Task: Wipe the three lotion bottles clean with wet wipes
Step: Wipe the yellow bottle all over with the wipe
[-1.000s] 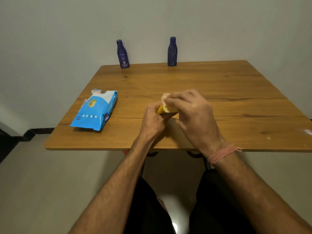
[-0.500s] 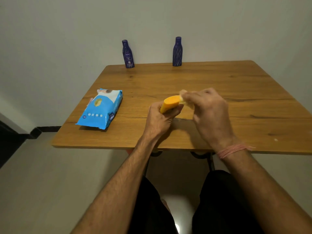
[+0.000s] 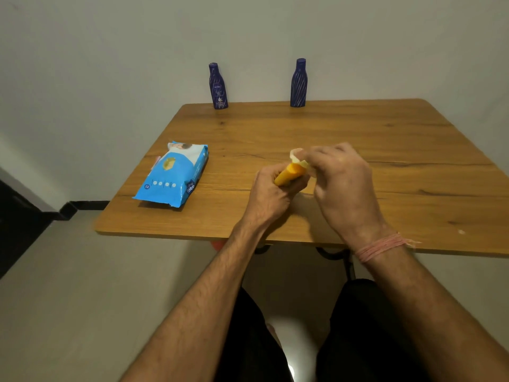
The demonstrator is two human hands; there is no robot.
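My left hand (image 3: 271, 193) grips a small orange lotion bottle (image 3: 289, 174) above the table's near middle, its top tilted up and to the right. My right hand (image 3: 340, 183) pinches a pale wet wipe (image 3: 298, 158) against the bottle's upper end. Two dark blue lotion bottles stand upright at the table's far edge by the wall: one with a white label (image 3: 218, 86) on the left, one striped (image 3: 298, 83) on the right. A blue wet wipes pack (image 3: 173, 175) lies flat on the table's left side.
The wooden table (image 3: 385, 139) stands against a plain wall. Its near edge runs just under my wrists. My legs in dark clothing are below, over a pale floor. A dark baseboard runs at the left.
My right hand with the wipe has slid along the orange bottle toward its top, exposing more of the orange body. The camera view shifted slightly left.
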